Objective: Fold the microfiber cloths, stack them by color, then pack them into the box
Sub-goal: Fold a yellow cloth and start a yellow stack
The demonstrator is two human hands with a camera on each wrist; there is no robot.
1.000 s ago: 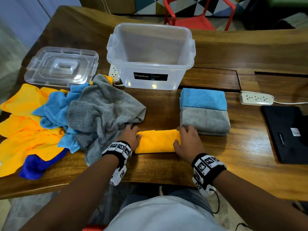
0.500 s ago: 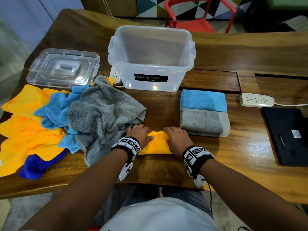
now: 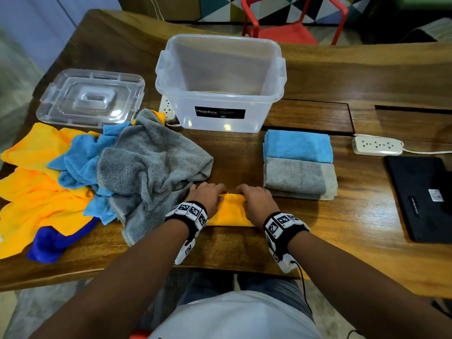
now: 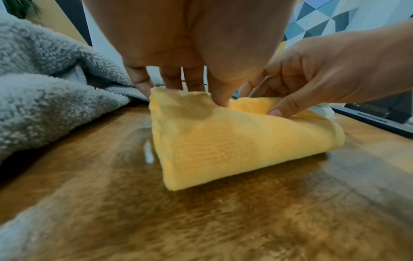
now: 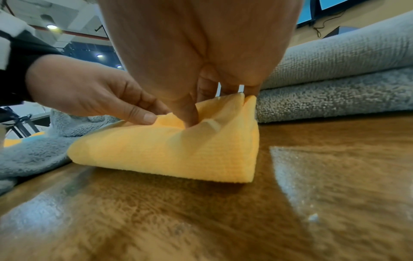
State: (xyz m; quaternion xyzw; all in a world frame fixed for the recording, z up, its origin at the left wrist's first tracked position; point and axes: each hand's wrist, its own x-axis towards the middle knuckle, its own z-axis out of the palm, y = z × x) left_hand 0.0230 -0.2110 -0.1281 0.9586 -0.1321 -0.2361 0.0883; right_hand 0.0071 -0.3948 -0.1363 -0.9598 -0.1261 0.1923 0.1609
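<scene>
A folded yellow cloth (image 3: 228,212) lies near the table's front edge, between my two hands. My left hand (image 3: 208,194) pinches its far left corner (image 4: 178,95) between thumb and fingers. My right hand (image 3: 252,195) pinches the far right corner (image 5: 236,102) the same way. The far edge of the cloth is lifted off the wood. A folded blue cloth (image 3: 298,145) and a folded grey cloth (image 3: 299,177) lie side by side right of my hands. The clear plastic box (image 3: 220,79) stands open behind.
A heap of unfolded cloths lies at the left: grey (image 3: 149,162), light blue (image 3: 80,160), yellow (image 3: 31,187) and dark blue (image 3: 51,241). The box lid (image 3: 90,99) is at back left. A power strip (image 3: 376,145) and black device (image 3: 425,196) sit right.
My right hand has slid left along the yellow cloth toward my left hand, folding it to about half its width. Both hands now pinch its far edge.
</scene>
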